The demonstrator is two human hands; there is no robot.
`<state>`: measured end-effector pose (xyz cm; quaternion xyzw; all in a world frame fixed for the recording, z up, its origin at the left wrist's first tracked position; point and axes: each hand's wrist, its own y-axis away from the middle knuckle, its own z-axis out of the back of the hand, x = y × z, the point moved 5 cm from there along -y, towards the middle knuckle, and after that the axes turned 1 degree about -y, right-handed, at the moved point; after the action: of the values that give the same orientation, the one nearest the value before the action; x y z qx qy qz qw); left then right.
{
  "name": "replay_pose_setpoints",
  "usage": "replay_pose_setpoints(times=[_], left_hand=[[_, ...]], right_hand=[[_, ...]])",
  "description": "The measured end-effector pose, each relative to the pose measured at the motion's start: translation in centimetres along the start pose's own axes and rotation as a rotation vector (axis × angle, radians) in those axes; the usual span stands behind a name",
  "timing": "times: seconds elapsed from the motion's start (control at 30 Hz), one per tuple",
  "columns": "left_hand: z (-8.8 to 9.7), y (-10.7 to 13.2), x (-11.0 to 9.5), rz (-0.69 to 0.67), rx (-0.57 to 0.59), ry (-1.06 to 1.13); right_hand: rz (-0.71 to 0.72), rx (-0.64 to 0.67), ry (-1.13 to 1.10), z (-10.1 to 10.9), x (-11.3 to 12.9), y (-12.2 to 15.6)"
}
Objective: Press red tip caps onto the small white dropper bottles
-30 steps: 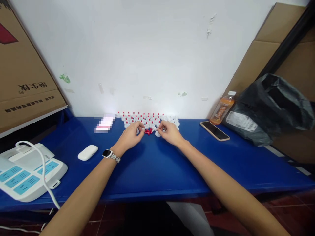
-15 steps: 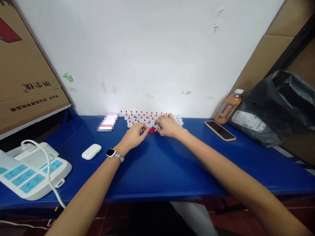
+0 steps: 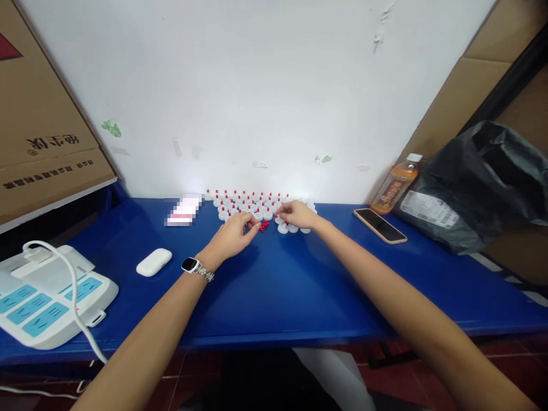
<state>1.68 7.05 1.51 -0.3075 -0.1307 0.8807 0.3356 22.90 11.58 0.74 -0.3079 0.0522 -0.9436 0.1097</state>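
Rows of round white caps, many topped with a small red tip, stand along the wall. A small pile of loose red tips lies in front of them. My left hand rests just left of the pile, fingers curled toward the thumb; what they hold, if anything, I cannot make out. Over the caps on the right, my right hand pinches a small red tip at a white cap. This hand hides part of the rows. White caps without visible red tips sit below it.
On the blue table lie a white earbud case and a phone. A power strip with a cable is at left. An orange drink bottle and black plastic bag stand right; a cardboard box is at left.
My right hand has lifted slightly and shifted from beside the red pile to the white caps at the right. My left hand stays about where it was. The view has shifted a little.
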Motion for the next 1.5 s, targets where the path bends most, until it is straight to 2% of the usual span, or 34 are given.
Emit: replay_pose_setpoints(times=[0.1,0.27,0.43,0.6,0.73,0.9,1.1,1.23,1.33,1.4,1.5], left_hand=[[-0.1,0.0,0.1,0.007,0.001,0.002],[-0.1,-0.1,0.3,0.002,0.003,-0.009],[-0.1,-0.2,0.6,-0.006,0.009,-0.002],[-0.6,-0.2,0.0,-0.021,0.041,0.012],[-1.4,-0.2,-1.1,-0.064,0.086,0.029],[-2.0,-0.1,-1.7,-0.079,0.115,0.014],[-1.8,-0.1,-2.0,-0.074,0.118,0.029],[-1.8,-0.2,-2.4,-0.091,0.120,0.024],[-2.0,-0.2,-2.7,-0.106,0.126,0.027],[-2.1,-0.1,-2.9,-0.112,0.119,0.037],[-1.9,0.0,-3.4,-0.113,0.042,0.047]], right_hand=[[0.021,-0.057,0.054,0.1,-0.3,0.0],[0.110,-0.261,0.031,1.1,0.8,1.0],[0.204,-0.286,0.047,2.0,2.7,3.8],[0.127,-0.370,0.095,3.6,0.9,6.7],[0.075,-0.306,0.127,2.9,-0.6,7.2],[0.072,-0.235,0.144,1.6,-0.6,6.7],[0.015,-0.319,0.110,3.4,-2.1,7.5],[-0.040,-0.251,0.100,3.5,-3.7,7.7],[-0.027,-0.232,0.021,3.4,-3.5,7.7],[-0.016,-0.319,-0.068,3.8,-2.6,7.9],[0.040,-0.501,-0.263,4.0,-0.1,8.4]])
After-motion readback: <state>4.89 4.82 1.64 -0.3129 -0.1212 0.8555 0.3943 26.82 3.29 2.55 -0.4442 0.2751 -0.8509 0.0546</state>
